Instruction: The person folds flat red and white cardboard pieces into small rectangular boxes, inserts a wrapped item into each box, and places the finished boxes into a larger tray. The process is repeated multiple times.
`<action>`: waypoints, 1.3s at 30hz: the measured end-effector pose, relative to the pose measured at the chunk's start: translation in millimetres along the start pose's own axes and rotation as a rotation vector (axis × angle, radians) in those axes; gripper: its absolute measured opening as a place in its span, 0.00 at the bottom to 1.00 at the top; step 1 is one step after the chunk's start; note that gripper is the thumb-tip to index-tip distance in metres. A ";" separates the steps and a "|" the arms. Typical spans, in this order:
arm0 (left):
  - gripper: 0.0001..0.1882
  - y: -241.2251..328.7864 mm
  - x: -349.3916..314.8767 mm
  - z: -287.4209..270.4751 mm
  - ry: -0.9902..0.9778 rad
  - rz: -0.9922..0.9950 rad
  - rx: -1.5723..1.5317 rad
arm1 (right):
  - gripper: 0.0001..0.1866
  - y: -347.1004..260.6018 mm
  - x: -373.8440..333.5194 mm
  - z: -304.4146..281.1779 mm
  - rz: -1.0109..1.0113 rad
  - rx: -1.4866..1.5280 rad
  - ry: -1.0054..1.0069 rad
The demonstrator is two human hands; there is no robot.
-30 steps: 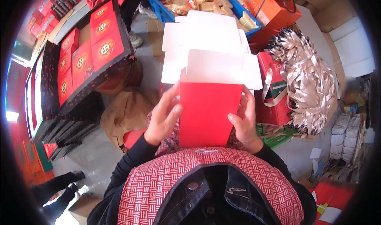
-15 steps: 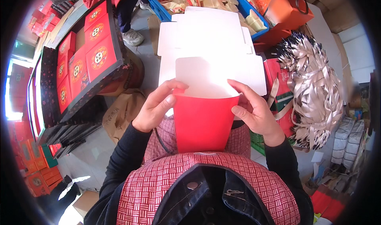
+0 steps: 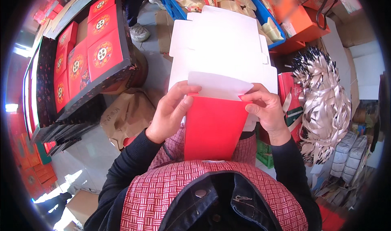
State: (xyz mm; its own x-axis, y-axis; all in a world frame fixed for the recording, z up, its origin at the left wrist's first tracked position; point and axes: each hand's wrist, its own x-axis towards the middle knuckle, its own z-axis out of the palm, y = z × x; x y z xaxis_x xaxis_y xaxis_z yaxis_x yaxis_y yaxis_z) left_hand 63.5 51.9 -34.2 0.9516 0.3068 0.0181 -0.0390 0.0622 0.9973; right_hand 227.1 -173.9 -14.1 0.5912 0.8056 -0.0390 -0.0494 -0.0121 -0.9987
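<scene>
A red carton (image 3: 215, 129) stands against my lap, its white-lined top flap (image 3: 220, 82) tilted up at the far side. My left hand (image 3: 171, 111) is closed at its upper left corner, fingertips on a small red side tab and thumb by the rim. At the opposite corner my right hand (image 3: 266, 111) pinches the other red side tab between thumb and fingers. The carton's inside is hidden from me. Just beyond lie flat white die-cut carton blanks (image 3: 218, 39), stacked under the far end of the flap.
To the left, a large dark-edged tray (image 3: 91, 82) holds several red boxes. A brown paper bag (image 3: 128, 117) lies below it. A blue crate (image 3: 173, 5) of wrapped packets is at the back, orange boxes (image 3: 311, 23) beside it. Bundled beige ribbons (image 3: 324, 105) hang on the right.
The white flap has tipped down toward me and narrowed the carton's opening. Both hands have drawn in on the corner side tabs, which now fold inward.
</scene>
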 end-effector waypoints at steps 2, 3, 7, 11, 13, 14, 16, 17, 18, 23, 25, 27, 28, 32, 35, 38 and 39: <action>0.14 -0.7 0.2 -0.1 -0.009 0.084 0.036 | 0.06 -5.1 6.6 3.9 -0.055 0.141 -0.002; 0.14 0.1 -0.3 0.0 -0.009 0.113 0.064 | 0.07 -8.5 9.2 6.4 -0.083 0.216 -0.001; 0.13 11.6 -1.1 3.2 -0.037 0.167 0.135 | 0.14 -38.7 46.2 2.7 0.094 0.320 -0.157; 0.12 14.3 0.3 4.1 -0.048 0.212 0.185 | 0.11 -50.7 76.8 9.5 0.227 -0.103 -0.467; 0.12 10.3 0.0 4.3 -0.061 0.225 0.133 | 0.11 -54.2 78.1 14.8 0.334 -0.047 -0.498; 0.11 11.0 -0.1 3.7 -0.071 0.221 0.129 | 0.12 -56.8 78.3 17.6 0.388 -0.019 -0.513; 0.11 11.9 -2.3 4.0 -0.090 0.208 0.121 | 0.14 -60.1 79.1 22.1 0.346 -0.058 -0.516; 0.11 10.4 -3.2 6.2 -0.060 0.212 0.067 | 0.15 -62.0 79.6 23.4 0.313 -0.110 -0.517; 0.11 8.0 -4.6 9.8 -0.029 0.216 0.013 | 0.15 -63.7 79.9 24.8 0.281 -0.160 -0.517; 0.12 5.7 -5.5 12.6 0.014 0.196 0.011 | 0.18 -62.5 77.5 30.7 0.141 -0.285 -0.538; 0.11 5.6 -6.5 13.2 0.017 0.190 0.023 | 0.19 -57.5 77.2 28.9 0.037 -0.350 -0.535; 0.11 4.2 -6.3 11.2 -0.007 0.180 0.032 | 0.18 -54.7 79.2 25.3 -0.027 -0.423 -0.540; 0.12 3.5 -6.7 10.3 -0.018 0.174 0.039 | 0.18 -54.5 79.4 25.6 -0.073 -0.463 -0.547; 0.15 1.5 -7.1 16.5 0.008 0.213 -0.125 | 0.18 -53.2 77.4 26.0 -0.233 -0.588 -0.534; 0.19 0.8 -6.0 18.2 0.017 0.219 -0.139 | 0.17 -50.4 75.5 27.2 -0.315 -0.636 -0.493; 0.20 0.3 -7.2 17.3 0.013 0.219 -0.069 | 0.16 -51.2 70.3 33.3 -0.370 -0.651 -0.460; 0.20 -1.5 -7.5 14.9 -0.006 0.241 -0.010 | 0.15 -51.7 68.6 35.1 -0.385 -0.653 -0.452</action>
State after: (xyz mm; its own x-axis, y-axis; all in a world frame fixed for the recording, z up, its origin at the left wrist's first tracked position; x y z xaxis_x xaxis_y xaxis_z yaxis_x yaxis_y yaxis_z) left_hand 60.9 35.3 -34.8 0.9163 0.3080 0.2561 -0.2683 -0.0027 0.9633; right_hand 241.9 -97.2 36.0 0.0903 0.9790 0.1830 0.6392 0.0840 -0.7645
